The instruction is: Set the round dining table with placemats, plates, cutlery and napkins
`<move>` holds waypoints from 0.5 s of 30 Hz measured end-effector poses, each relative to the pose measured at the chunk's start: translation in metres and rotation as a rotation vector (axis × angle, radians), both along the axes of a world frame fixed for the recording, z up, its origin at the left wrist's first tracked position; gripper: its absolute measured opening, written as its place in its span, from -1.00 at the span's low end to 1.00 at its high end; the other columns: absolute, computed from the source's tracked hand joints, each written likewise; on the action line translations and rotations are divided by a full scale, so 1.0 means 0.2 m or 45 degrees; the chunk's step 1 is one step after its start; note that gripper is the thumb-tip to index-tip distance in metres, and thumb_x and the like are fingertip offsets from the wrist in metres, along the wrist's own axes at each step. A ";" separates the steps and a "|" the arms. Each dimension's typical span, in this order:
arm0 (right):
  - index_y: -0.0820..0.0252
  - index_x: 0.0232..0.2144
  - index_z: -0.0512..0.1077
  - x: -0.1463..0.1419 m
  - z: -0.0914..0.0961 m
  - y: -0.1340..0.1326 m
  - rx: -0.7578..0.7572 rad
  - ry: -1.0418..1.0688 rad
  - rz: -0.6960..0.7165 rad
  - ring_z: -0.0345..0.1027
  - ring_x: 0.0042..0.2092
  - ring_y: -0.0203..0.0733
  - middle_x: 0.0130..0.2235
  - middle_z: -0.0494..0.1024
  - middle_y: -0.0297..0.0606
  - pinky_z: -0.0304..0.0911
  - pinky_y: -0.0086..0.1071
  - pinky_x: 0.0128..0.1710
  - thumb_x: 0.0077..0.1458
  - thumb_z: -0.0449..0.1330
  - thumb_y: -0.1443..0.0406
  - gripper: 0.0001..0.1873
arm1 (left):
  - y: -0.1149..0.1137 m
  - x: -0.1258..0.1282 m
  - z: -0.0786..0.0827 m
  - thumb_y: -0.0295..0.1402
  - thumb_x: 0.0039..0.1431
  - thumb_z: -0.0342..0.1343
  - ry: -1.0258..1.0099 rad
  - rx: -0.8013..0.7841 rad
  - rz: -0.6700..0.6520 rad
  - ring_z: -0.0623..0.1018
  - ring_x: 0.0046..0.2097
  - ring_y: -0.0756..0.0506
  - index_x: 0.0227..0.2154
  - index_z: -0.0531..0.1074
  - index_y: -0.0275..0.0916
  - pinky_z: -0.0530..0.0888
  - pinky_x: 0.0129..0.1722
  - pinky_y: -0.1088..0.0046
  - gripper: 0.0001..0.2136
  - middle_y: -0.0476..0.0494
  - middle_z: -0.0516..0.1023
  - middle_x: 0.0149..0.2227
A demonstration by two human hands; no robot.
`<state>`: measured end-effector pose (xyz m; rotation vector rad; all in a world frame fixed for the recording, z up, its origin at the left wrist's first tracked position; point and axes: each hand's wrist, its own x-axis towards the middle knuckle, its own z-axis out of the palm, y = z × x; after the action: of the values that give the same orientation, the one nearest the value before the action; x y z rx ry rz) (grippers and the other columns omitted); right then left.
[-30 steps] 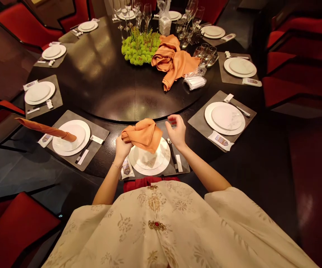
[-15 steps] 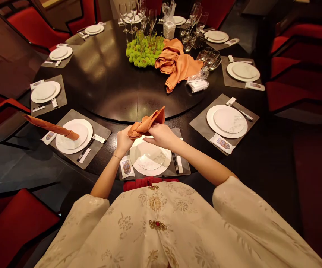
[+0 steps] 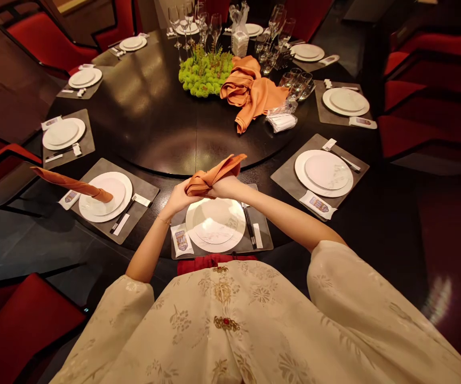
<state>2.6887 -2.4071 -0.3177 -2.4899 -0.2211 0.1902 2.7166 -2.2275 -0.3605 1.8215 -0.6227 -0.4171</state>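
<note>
Between my two hands is an orange cloth napkin, twisted and folded, held above the far rim of the plate in front of me. My left hand is closed on its lower left end. My right hand grips it from the right, its fingers mostly hidden behind the cloth. The napkin's loose end points up and right. Below lies a grey placemat with black chopsticks to the right and a white printed packet to the left.
On the left setting's plate stands a rolled orange napkin, leaning left. More orange napkins lie heaped on the turntable beside green moss decoration, wine glasses and small tumblers. Another setting's plate is at right. Red chairs ring the table.
My right hand has turned and slid slightly lower behind the napkin. The napkin's loose end now reaches further right. My left hand has shifted a little, still holding on.
</note>
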 end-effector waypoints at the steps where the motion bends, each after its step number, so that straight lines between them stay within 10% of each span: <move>1: 0.22 -0.39 0.41 0.01 0.00 -0.02 0.032 0.020 -0.013 0.30 -0.24 -0.12 -0.37 0.45 -0.25 0.15 -0.36 -0.18 -0.23 0.26 0.29 -0.75 | 0.00 0.01 -0.02 -0.28 -0.22 0.28 0.072 -0.092 -0.082 0.46 -0.05 -0.21 0.02 0.30 -0.28 0.39 -0.08 0.32 -0.35 -0.18 0.47 -0.05; 15: 0.19 -0.80 0.28 -0.04 0.04 -0.08 -0.025 0.264 -0.143 0.36 -0.33 0.01 -0.67 0.30 -0.28 0.23 -0.29 -0.30 -0.51 0.33 0.37 -0.75 | -0.27 -0.13 -0.45 -0.23 -0.10 0.21 0.224 -0.460 0.350 0.45 -0.02 -0.18 0.01 0.22 -0.31 0.40 -0.04 0.24 -0.42 -0.29 0.42 0.00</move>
<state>2.6801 -2.4235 -0.3098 -2.4717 0.0069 0.4026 2.6915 -2.2805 -0.4506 1.4787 -0.2968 -0.2560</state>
